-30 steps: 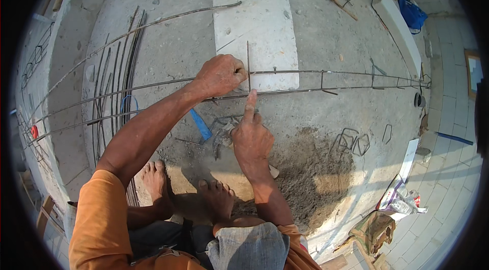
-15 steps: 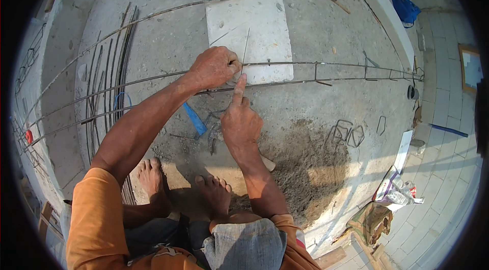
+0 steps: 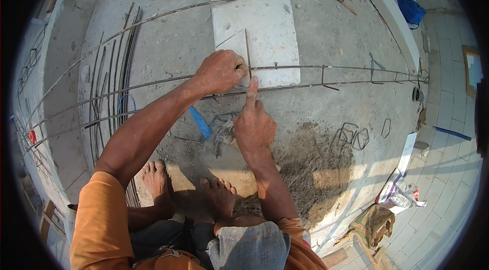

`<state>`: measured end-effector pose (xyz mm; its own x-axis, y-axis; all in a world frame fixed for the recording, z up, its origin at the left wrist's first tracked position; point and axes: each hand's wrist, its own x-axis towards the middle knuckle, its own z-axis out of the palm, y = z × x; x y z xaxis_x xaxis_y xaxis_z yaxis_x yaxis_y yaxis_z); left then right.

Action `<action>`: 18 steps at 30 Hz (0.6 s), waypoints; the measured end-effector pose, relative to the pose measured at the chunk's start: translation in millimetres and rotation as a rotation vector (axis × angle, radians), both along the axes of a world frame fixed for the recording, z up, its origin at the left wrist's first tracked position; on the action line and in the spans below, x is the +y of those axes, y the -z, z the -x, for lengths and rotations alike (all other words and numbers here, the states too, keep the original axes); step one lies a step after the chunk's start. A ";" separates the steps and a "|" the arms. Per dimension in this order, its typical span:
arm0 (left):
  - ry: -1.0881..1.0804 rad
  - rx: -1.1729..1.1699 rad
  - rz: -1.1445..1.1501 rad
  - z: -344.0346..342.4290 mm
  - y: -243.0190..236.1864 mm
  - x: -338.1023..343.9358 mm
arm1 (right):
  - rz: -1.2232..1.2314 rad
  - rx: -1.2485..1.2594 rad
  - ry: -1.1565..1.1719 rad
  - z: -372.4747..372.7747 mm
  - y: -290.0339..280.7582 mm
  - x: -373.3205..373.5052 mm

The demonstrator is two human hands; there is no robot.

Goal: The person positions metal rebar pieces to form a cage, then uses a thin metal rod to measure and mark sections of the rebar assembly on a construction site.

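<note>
**Holding the upright rod against the long bars**

Your left hand (image 3: 220, 71) was curled shut around the foot of a thin upright rod (image 3: 247, 48), pinning it where it crossed the long steel bars (image 3: 351, 69). Your right hand (image 3: 253, 126) lay just below, its index finger stretched straight to the same crossing and the other fingers folded in (whether they held anything I could not tell). To do this well, you would have kept the left fist tight and the rod square to the bars, I judged, steering with the fingertip. The bars were slim, dark, rust-toned and ribbed with bent stirrups. Behind them lay a pale rough slab (image 3: 265, 10) on gritty grey concrete, with loose sand (image 3: 316, 168) nearby and a flat blue strip (image 3: 200, 122) beside your wrist.
</note>
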<state>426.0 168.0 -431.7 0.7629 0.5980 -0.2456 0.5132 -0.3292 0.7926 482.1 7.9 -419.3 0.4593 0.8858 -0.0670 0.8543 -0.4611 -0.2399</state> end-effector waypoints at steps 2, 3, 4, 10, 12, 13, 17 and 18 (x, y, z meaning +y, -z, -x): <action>0.037 0.038 0.027 -13.6 -8.9 1.7 | -0.053 -0.091 0.004 -17.3 3.3 11.7; 0.041 0.036 0.024 -14.2 -6.0 0.2 | -0.127 -0.144 -0.015 -20.8 10.1 18.4; 0.026 0.024 0.028 -9.3 -2.1 -0.7 | -0.134 -0.136 -0.018 -13.7 10.8 10.2; 0.018 -0.006 -0.014 -7.2 -1.3 0.2 | -0.026 -0.074 0.030 -7.2 3.0 0.8; 0.024 -0.001 0.017 -10.6 -1.0 1.0 | -0.119 -0.122 0.004 -15.8 11.2 19.3; 0.020 0.022 -0.011 -7.9 -0.3 0.6 | -0.119 -0.123 0.007 -11.5 9.1 10.5; 0.058 0.076 -0.087 -4.0 -6.3 -1.8 | 0.050 -0.027 0.023 -1.2 1.5 -5.5; 0.061 0.080 -0.088 -0.9 -10.5 -0.5 | 0.021 -0.033 0.018 -1.2 -2.8 0.8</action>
